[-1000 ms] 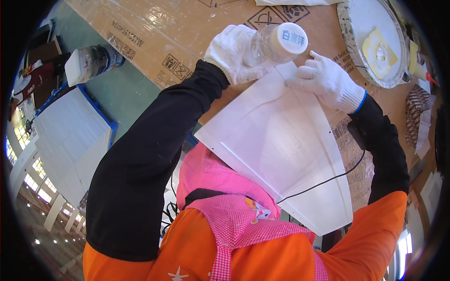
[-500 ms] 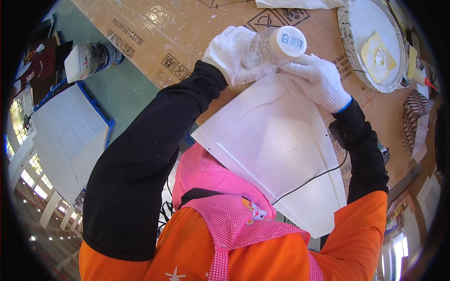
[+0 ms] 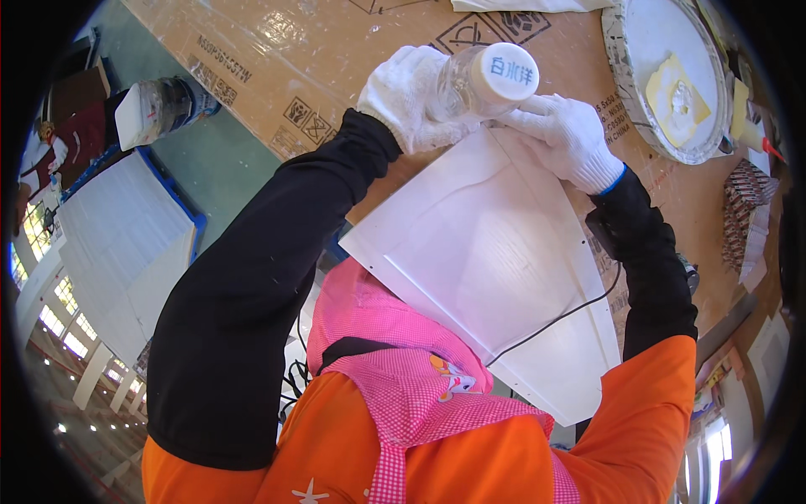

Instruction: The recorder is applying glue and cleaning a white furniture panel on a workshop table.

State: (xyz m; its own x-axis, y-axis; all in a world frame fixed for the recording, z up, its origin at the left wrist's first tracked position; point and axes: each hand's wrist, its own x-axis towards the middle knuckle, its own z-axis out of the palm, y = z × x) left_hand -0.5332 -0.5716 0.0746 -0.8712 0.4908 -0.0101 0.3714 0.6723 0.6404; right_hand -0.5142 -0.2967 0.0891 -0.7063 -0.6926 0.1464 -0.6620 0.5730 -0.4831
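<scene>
My left hand (image 3: 403, 99), in a white knit glove, is wrapped round a clear plastic bottle (image 3: 453, 88) with a white cap. The bottle tilts with its cap toward me, over the far end of a white panel (image 3: 478, 227). My right hand (image 3: 571, 139), gloved the same way, is closed at the panel's far right edge, just below the cap. Its fingertips are partly hidden by the bottle, and what they pinch cannot be made out. The panel slants from both hands down toward my apron, its surface smooth and slightly curved.
Brown cardboard (image 3: 252, 50) covers the table. A round white tub lid (image 3: 663, 42) at the far right bears a yellow piece (image 3: 672, 105). A large clear jug (image 3: 164, 105) and a stack of white sheets (image 3: 126, 235) are at left. A black cable (image 3: 558, 317) crosses the panel.
The bottle and both hands have shifted very slightly to the left. Both hands keep nearly the same pose.
</scene>
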